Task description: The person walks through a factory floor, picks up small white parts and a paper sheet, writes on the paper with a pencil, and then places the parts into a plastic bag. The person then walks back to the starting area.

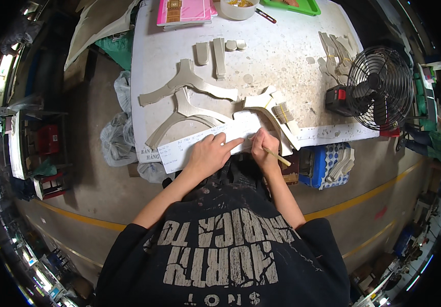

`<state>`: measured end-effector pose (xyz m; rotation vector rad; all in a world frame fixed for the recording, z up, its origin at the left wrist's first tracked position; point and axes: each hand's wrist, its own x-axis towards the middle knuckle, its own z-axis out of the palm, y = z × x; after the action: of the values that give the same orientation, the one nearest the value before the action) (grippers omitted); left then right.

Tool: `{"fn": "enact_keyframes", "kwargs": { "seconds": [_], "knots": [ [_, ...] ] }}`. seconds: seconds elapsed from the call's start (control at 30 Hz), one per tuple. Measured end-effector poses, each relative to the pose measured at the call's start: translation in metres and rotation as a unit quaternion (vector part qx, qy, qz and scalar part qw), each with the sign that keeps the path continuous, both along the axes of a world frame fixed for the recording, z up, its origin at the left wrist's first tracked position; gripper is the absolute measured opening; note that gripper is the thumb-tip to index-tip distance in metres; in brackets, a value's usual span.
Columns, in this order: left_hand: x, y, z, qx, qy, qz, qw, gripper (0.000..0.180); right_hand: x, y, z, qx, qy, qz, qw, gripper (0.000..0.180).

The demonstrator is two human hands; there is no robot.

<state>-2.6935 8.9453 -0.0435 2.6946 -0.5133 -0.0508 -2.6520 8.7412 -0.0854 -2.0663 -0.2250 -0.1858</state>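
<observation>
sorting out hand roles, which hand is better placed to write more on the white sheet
Likely the right hand: it grips a pen-like tool at the white sheet. The left hand rests on the sheet, better placed to steady it.

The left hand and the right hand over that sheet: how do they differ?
The left hand lies spread on the paper, holding no tool, while the right hand is curled around a yellowish pen. The left hand has its index finger stretched out to the right; the right hand has its fingers bunched together. Both are bare and close together at the near edge of the table.
</observation>
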Motion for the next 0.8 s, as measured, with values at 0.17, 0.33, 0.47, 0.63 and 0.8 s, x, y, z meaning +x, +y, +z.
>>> {"fn": "enact_keyframes", "kwargs": {
  "seconds": [0.17,0.33,0.47,0.63,0.8],
  "knots": [
    [0.000,0.000,0.001,0.005,0.005,-0.002,1.000,0.051,-0.007,-0.007,0.002,0.031,0.019,-0.029,0.999,0.051],
    [0.000,-0.001,0.004,0.005,-0.001,-0.002,1.000,0.056,-0.013,-0.010,0.001,0.037,-0.006,-0.010,0.999,0.052],
    [0.000,-0.001,0.002,0.011,0.006,-0.003,1.000,0.053,-0.012,-0.009,0.001,0.038,0.017,0.006,0.999,0.050],
    [0.001,0.000,-0.001,0.008,0.014,-0.002,1.000,0.050,-0.014,-0.006,0.001,0.024,0.019,0.023,0.999,0.045],
    [-0.002,-0.002,0.001,0.009,0.043,-0.005,0.999,0.048,-0.018,-0.004,-0.002,-0.001,0.002,0.034,0.999,0.050]
  ]
}}
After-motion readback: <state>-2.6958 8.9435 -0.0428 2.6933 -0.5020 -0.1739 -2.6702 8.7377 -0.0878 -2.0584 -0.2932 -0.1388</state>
